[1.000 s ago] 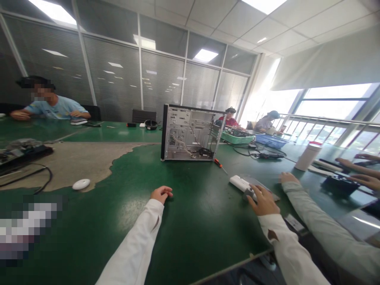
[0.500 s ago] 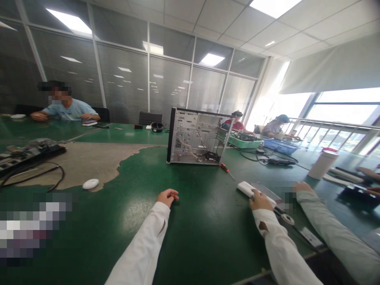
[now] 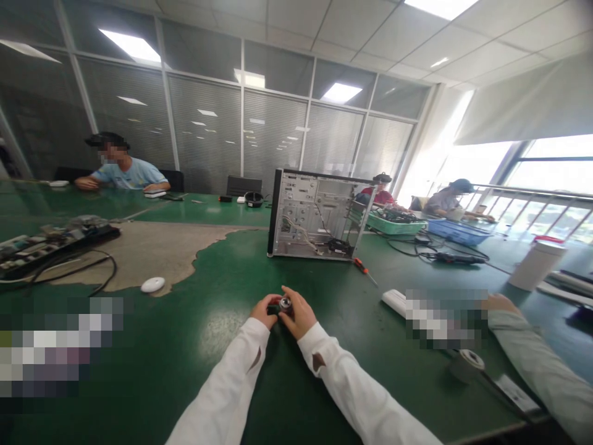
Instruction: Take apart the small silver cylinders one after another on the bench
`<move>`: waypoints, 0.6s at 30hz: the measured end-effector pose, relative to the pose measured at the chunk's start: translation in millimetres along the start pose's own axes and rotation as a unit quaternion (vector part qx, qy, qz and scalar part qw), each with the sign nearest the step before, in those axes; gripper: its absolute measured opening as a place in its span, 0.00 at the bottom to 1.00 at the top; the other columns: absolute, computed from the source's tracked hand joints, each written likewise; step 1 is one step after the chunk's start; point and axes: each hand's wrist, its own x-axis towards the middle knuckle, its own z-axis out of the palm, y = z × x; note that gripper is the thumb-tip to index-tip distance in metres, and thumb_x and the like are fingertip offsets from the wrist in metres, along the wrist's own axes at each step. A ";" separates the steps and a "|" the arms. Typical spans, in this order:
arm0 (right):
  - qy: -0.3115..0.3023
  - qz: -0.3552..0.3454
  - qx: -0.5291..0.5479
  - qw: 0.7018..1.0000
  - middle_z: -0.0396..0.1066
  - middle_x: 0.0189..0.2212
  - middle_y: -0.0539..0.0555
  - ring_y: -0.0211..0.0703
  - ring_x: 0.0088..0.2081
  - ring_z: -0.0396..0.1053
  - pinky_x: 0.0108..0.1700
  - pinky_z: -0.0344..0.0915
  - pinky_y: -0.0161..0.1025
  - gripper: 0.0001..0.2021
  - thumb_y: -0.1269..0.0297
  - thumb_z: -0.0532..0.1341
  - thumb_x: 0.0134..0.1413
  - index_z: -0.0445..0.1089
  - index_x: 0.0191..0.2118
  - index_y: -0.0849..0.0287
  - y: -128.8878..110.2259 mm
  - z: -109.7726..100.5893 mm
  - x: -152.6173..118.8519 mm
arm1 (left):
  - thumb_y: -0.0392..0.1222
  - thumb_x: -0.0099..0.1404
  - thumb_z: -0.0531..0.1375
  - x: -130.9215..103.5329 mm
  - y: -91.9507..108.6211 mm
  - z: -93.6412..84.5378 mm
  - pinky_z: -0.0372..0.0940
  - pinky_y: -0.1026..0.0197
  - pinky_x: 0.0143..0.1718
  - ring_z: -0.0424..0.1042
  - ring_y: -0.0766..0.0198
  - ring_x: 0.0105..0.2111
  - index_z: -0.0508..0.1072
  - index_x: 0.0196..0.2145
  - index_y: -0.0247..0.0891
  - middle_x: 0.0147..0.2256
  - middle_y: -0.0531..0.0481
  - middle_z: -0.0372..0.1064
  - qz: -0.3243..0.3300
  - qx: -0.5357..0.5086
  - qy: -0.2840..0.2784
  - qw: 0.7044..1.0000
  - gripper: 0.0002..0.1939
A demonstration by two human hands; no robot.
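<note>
My left hand point(image 3: 264, 311) and my right hand point(image 3: 299, 313) meet over the green table point(image 3: 222, 371), in front of the open computer case point(image 3: 319, 213). Between them is a small round metallic object point(image 3: 285, 303), with the fingers of my right hand closed round it. The fingers of my left hand press at its left side, beside a small dark part. What exactly the object is cannot be made out. The case stands upright, its inside and loose cables showing. An orange screwdriver point(image 3: 362, 267) lies by its lower right corner.
A white case point(image 3: 152, 285) lies left. Right are a white power strip point(image 3: 393, 300), a roll of tape point(image 3: 467, 364), another person's hand point(image 3: 500, 304) and a white bottle point(image 3: 537, 266). Green point(image 3: 398, 227) and blue point(image 3: 458, 232) baskets stand farther back.
My right hand has left the white strip and come over to my left hand, now with the round object in its fingers. The view has turned slightly left.
</note>
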 end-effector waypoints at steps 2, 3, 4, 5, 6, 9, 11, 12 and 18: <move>0.002 0.027 0.054 0.998 0.58 0.45 0.57 0.46 0.43 0.59 0.40 0.62 0.44 0.36 0.73 0.58 0.33 0.47 0.53 0.56 8.2 9.1 -0.9 | 0.21 0.38 0.52 -0.3 -1.3 -0.1 0.59 0.59 0.42 0.65 0.60 0.42 0.64 0.39 0.36 0.39 0.47 0.68 -0.004 0.019 -0.009 1.000 0.27; 0.003 0.049 0.082 0.995 0.57 0.45 0.58 0.46 0.42 0.60 0.36 0.64 0.42 0.37 0.74 0.58 0.32 0.46 0.54 0.56 14.3 11.5 -2.8 | 0.21 0.37 0.53 -0.6 -1.8 0.0 0.58 0.59 0.43 0.64 0.60 0.43 0.64 0.40 0.37 0.39 0.47 0.67 -0.004 0.033 -0.012 0.999 0.29; 0.004 0.072 0.111 0.991 0.57 0.46 0.58 0.44 0.40 0.61 0.33 0.64 0.40 0.38 0.74 0.58 0.30 0.45 0.53 0.55 20.9 12.8 -5.2 | 0.22 0.37 0.54 -0.9 -2.2 0.2 0.58 0.58 0.44 0.64 0.59 0.43 0.63 0.41 0.37 0.40 0.47 0.67 -0.003 0.050 -0.013 0.999 0.29; 0.006 0.093 0.139 0.986 0.57 0.45 0.57 0.43 0.38 0.62 0.30 0.64 0.37 0.38 0.74 0.58 0.30 0.46 0.53 0.55 27.5 13.1 -7.6 | 0.22 0.37 0.55 -1.5 -2.3 0.6 0.57 0.57 0.44 0.63 0.58 0.44 0.63 0.42 0.38 0.40 0.48 0.66 0.002 0.070 -0.013 0.997 0.30; 0.009 0.108 0.166 0.980 0.58 0.44 0.57 0.41 0.37 0.62 0.29 0.64 0.36 0.36 0.75 0.56 0.30 0.47 0.52 0.55 33.8 12.8 -9.6 | 0.24 0.37 0.56 -2.1 -2.1 1.0 0.57 0.57 0.44 0.62 0.58 0.44 0.63 0.42 0.38 0.41 0.48 0.66 0.008 0.091 -0.010 0.996 0.31; 0.018 0.136 0.234 0.963 0.62 0.39 0.53 0.37 0.35 0.64 0.28 0.63 0.33 0.32 0.77 0.52 0.30 0.52 0.49 0.54 48.8 10.2 -11.8 | 0.30 0.36 0.61 -4.1 -0.5 2.7 0.56 0.55 0.44 0.62 0.55 0.43 0.64 0.42 0.39 0.40 0.47 0.65 0.010 0.151 -0.003 0.988 0.31; 0.028 0.164 0.266 0.949 0.63 0.37 0.52 0.36 0.33 0.64 0.27 0.63 0.33 0.30 0.77 0.51 0.29 0.54 0.46 0.54 55.1 8.6 -10.6 | 0.35 0.35 0.63 -4.9 1.0 3.8 0.56 0.55 0.43 0.62 0.54 0.41 0.66 0.40 0.38 0.38 0.47 0.66 0.001 0.172 0.005 0.985 0.29; 0.034 0.179 0.279 0.943 0.63 0.36 0.51 0.36 0.33 0.65 0.27 0.63 0.33 0.29 0.77 0.51 0.29 0.55 0.45 0.54 57.4 8.0 -9.7 | 0.37 0.35 0.64 -5.0 1.6 4.3 0.57 0.56 0.42 0.63 0.54 0.40 0.66 0.39 0.38 0.37 0.47 0.66 -0.003 0.178 0.009 0.984 0.28; 0.042 0.224 0.307 0.924 0.65 0.33 0.51 0.36 0.29 0.66 0.25 0.63 0.33 0.25 0.77 0.51 0.27 0.58 0.41 0.57 60.5 5.7 -7.3 | 0.41 0.37 0.64 -4.0 4.9 5.7 0.59 0.58 0.37 0.64 0.56 0.36 0.69 0.34 0.37 0.33 0.48 0.66 0.005 0.200 0.025 0.979 0.22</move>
